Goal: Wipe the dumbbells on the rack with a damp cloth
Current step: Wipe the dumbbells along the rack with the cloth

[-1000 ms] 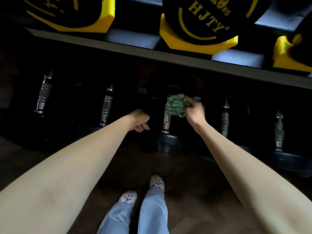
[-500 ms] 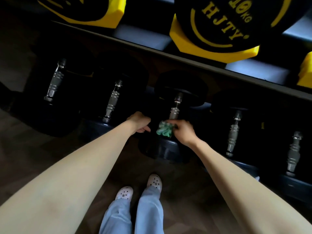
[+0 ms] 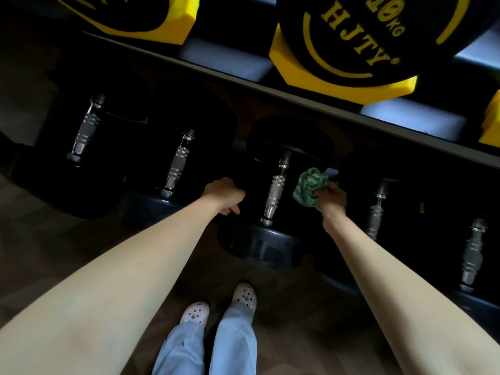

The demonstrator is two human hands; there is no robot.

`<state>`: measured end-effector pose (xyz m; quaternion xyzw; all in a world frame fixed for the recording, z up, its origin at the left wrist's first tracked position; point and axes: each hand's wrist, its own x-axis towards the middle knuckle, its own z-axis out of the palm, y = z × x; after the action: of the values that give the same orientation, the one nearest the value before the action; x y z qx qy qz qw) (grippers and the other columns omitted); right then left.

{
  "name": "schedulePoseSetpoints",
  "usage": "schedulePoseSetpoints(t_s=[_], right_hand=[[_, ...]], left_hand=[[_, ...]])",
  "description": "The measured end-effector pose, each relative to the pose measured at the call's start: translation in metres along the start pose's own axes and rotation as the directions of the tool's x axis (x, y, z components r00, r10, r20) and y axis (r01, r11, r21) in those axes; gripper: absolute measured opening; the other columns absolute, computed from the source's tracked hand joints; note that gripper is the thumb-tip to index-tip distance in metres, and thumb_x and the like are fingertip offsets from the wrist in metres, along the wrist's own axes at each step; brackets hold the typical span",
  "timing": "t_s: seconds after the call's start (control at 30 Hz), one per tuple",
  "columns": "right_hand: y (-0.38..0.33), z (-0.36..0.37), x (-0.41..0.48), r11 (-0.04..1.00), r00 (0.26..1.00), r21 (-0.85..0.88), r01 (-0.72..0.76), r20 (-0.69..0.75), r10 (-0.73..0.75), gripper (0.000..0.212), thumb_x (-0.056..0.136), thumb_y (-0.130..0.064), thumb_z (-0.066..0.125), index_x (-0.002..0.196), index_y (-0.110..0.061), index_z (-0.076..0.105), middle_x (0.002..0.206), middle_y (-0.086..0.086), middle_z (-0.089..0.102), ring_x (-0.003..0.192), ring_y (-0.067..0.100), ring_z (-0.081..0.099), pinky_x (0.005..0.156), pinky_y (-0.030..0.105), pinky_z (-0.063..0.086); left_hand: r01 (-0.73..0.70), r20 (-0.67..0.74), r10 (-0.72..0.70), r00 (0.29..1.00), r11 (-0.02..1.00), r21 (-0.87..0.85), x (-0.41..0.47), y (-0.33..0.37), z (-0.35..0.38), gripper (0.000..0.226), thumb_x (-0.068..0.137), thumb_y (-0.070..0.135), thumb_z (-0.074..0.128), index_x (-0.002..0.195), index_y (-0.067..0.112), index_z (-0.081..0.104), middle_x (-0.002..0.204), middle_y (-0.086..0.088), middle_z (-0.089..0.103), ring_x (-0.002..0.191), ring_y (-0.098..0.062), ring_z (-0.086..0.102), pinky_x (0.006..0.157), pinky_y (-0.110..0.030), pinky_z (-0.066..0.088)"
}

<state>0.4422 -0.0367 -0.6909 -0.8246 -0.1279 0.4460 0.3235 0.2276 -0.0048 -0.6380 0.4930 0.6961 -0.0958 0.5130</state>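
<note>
A black dumbbell with a silver knurled handle point(image 3: 274, 192) lies on the lower rack level in the middle of the view. My right hand point(image 3: 331, 197) grips a crumpled green cloth point(image 3: 309, 186) just to the right of that handle, apart from it. My left hand point(image 3: 224, 193) is curled to the left of the handle, against the dark gap between two dumbbells; what its fingers touch is hidden in shadow.
Several more black dumbbells with silver handles point(image 3: 177, 163) line the lower level on both sides. Above, the rack's grey rail point(image 3: 297, 97) carries yellow-and-black 10 kg dumbbells point(image 3: 349, 41). My feet in white clogs point(image 3: 244, 293) stand on the dark wooden floor.
My right hand has lifted the green cloth off the lower end of the middle handle and moved it right and up. My left hand has stayed in place.
</note>
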Motion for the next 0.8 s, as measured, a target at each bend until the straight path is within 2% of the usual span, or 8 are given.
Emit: schedulePoseSetpoints(t_s=[0.1, 0.23, 0.37, 0.47, 0.57, 0.67, 0.73, 0.8], right_hand=[[0.004, 0.019, 0.007, 0.995, 0.998, 0.091, -0.032, 0.055, 0.027, 0.037, 0.088, 0.009, 0.049, 0.123, -0.001, 0.056, 0.123, 0.018, 0.058, 0.112, 0.033, 0.056, 0.102, 0.046, 0.042], [0.006, 0.035, 0.000, 0.971, 0.977, -0.150, 0.184, 0.135, -0.164, 0.048, 0.082, 0.010, 0.048, 0.125, -0.010, 0.059, 0.126, 0.017, 0.059, 0.116, 0.033, 0.055, 0.102, 0.044, 0.044], [0.001, 0.014, -0.022, 0.980, 0.947, -0.099, 0.170, 0.292, -0.135, 0.046, 0.084, 0.016, 0.049, 0.126, -0.003, 0.056, 0.117, 0.008, 0.059, 0.100, 0.022, 0.058, 0.097, 0.040, 0.046], [0.003, 0.003, -0.034, 0.974, 0.917, -0.161, 0.162, 0.389, -0.088, 0.048, 0.084, 0.017, 0.051, 0.126, -0.004, 0.056, 0.119, 0.014, 0.060, 0.096, 0.023, 0.059, 0.095, 0.042, 0.049], [0.005, -0.003, -0.044, 0.945, 0.902, -0.283, 0.163, 0.431, -0.027, 0.046, 0.087, 0.014, 0.048, 0.129, -0.003, 0.053, 0.117, 0.012, 0.059, 0.104, 0.026, 0.060, 0.091, 0.032, 0.048], [0.004, -0.010, -0.056, 0.901, 0.866, -0.389, 0.192, 0.499, 0.031, 0.046, 0.089, 0.010, 0.046, 0.131, -0.006, 0.052, 0.122, 0.009, 0.058, 0.111, 0.025, 0.058, 0.078, 0.015, 0.045], [-0.004, -0.011, -0.061, 0.866, 0.839, -0.437, 0.243, 0.543, 0.039, 0.045, 0.090, 0.007, 0.045, 0.133, -0.007, 0.051, 0.113, 0.003, 0.055, 0.113, 0.024, 0.056, 0.072, 0.011, 0.040], [-0.012, -0.011, -0.062, 0.835, 0.814, -0.477, 0.274, 0.578, 0.063, 0.044, 0.090, 0.006, 0.044, 0.131, -0.007, 0.052, 0.110, 0.005, 0.055, 0.109, 0.020, 0.054, 0.076, 0.014, 0.039]], left_hand=[[0.008, 0.003, -0.008, 1.000, 1.000, 0.010, 0.004, 0.000, -0.001, 0.035, 0.095, 0.024, 0.044, 0.121, 0.004, 0.055, 0.073, -0.003, 0.071, 0.080, -0.019, 0.067, 0.070, -0.026, 0.056], [0.021, -0.002, -0.021, 1.000, 1.000, 0.007, 0.007, -0.003, -0.001, 0.032, 0.095, 0.024, 0.044, 0.115, 0.005, 0.058, 0.070, -0.002, 0.071, 0.074, -0.017, 0.065, 0.068, -0.025, 0.056], [0.034, -0.017, -0.033, 0.999, 0.998, 0.049, 0.008, -0.001, 0.001, 0.033, 0.093, 0.025, 0.045, 0.117, 0.006, 0.058, 0.066, 0.000, 0.070, 0.071, -0.014, 0.065, 0.061, -0.023, 0.055], [0.019, -0.026, -0.017, 1.000, 0.994, 0.104, 0.005, 0.006, 0.003, 0.033, 0.092, 0.026, 0.047, 0.117, 0.008, 0.057, 0.068, 0.000, 0.070, 0.067, -0.012, 0.062, 0.062, -0.024, 0.055], [0.005, -0.036, 0.000, 0.999, 0.989, 0.149, 0.001, 0.009, 0.007, 0.032, 0.091, 0.024, 0.047, 0.118, 0.009, 0.056, 0.071, -0.001, 0.069, 0.080, -0.017, 0.064, 0.072, -0.029, 0.057], [0.006, -0.043, 0.002, 0.999, 0.983, 0.186, -0.002, 0.010, 0.008, 0.031, 0.089, 0.018, 0.043, 0.114, 0.007, 0.058, 0.075, -0.002, 0.071, 0.085, -0.018, 0.065, 0.074, -0.030, 0.058], [0.008, -0.038, -0.002, 0.999, 0.987, 0.160, -0.005, 0.010, 0.008, 0.030, 0.090, 0.017, 0.042, 0.115, 0.008, 0.057, 0.083, -0.005, 0.073, 0.086, -0.019, 0.065, 0.077, -0.031, 0.057], [0.015, -0.033, -0.012, 0.999, 0.993, 0.115, -0.006, 0.008, 0.006, 0.031, 0.092, 0.016, 0.042, 0.119, 0.008, 0.055, 0.085, -0.006, 0.073, 0.081, -0.017, 0.063, 0.075, -0.031, 0.056]])
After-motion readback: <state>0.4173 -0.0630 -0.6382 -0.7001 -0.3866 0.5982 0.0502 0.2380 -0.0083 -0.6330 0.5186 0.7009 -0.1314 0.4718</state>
